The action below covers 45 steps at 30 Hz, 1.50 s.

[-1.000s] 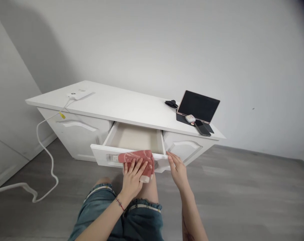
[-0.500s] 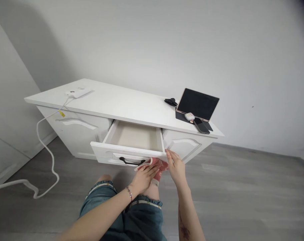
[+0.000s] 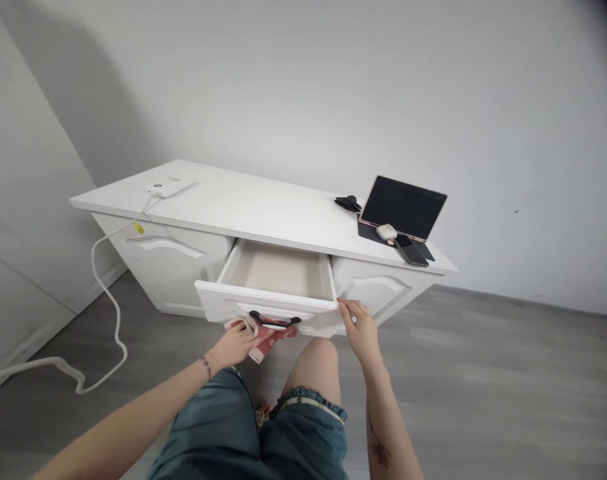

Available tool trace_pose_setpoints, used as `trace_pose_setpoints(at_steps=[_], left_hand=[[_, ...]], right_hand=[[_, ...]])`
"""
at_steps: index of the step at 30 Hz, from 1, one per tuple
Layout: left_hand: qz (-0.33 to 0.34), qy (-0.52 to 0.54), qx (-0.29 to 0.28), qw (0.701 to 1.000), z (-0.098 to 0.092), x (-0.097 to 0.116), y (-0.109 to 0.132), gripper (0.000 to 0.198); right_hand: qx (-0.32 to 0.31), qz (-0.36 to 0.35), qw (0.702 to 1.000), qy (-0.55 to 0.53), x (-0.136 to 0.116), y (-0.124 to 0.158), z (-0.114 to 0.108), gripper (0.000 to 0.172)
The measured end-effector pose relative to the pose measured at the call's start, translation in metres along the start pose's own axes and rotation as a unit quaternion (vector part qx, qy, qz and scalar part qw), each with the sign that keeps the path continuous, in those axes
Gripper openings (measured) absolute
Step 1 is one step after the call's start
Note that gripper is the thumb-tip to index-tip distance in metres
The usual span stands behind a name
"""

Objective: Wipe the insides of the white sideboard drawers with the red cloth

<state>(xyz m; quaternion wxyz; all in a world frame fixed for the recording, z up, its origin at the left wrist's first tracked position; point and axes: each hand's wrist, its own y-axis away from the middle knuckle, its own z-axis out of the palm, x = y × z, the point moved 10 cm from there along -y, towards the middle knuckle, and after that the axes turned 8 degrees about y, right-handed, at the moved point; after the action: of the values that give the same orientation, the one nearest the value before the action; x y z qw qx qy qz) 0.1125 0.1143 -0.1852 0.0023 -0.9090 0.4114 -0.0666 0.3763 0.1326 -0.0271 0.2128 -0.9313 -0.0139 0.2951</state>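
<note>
Along a pale wall (image 3: 303,100), above a grey plank floor (image 3: 483,373), stands a long white table (image 3: 263,200) with panelled cupboard fronts at either end. Its middle drawer (image 3: 223,299) is pulled out, showing a light-coloured bottom. Nearest the camera are the person's blue shorts (image 3: 208,427).

A white cord (image 3: 33,365) curves over the floor at the left and climbs to the tabletop. Toward the table's right end, a dark-screened tablet (image 3: 403,207) leans back on a dark cover (image 3: 371,231).

The two hands are apart, both at the drawer front. The left hand (image 3: 233,345) is closed on a red cloth (image 3: 266,345) with pale edging, some fingers hidden in its folds; the cloth shows behind and below the drawer's handle, against the lower front. The right hand (image 3: 361,333) touches the top right corner of the drawer front with its fingertips; whether they pinch it, I cannot tell.

Among the smaller things, a white power strip (image 3: 168,189) lies on the table's left part, joined to the cord. A black phone (image 3: 411,251) lies in front of the tablet. The black handle (image 3: 263,321) is bowed. A small white case (image 3: 386,232) sits just beside the phone, and a yellow tag (image 3: 139,228) hangs by the cord. A thin bracelet (image 3: 206,367) circles the left wrist.
</note>
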Motion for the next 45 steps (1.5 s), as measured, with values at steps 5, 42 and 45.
trace_pose_setpoints(at_steps=[5, 42, 45], left_hand=[[-0.022, -0.018, 0.009, 1.000, -0.020, -0.040, 0.044, 0.070], [0.011, 0.014, 0.147, 0.989, -0.090, 0.071, -0.057, 0.065], [0.044, -0.024, 0.149, 0.988, -0.083, 0.087, -0.073, 0.059]], right_hand=[[0.012, -0.004, 1.000, 0.002, 0.001, -0.001, 0.001, 0.052], [0.022, -0.015, 1.000, 0.011, -0.002, -0.003, 0.002, 0.058], [0.021, -0.015, 1.000, 0.011, -0.002, -0.004, 0.002, 0.060]])
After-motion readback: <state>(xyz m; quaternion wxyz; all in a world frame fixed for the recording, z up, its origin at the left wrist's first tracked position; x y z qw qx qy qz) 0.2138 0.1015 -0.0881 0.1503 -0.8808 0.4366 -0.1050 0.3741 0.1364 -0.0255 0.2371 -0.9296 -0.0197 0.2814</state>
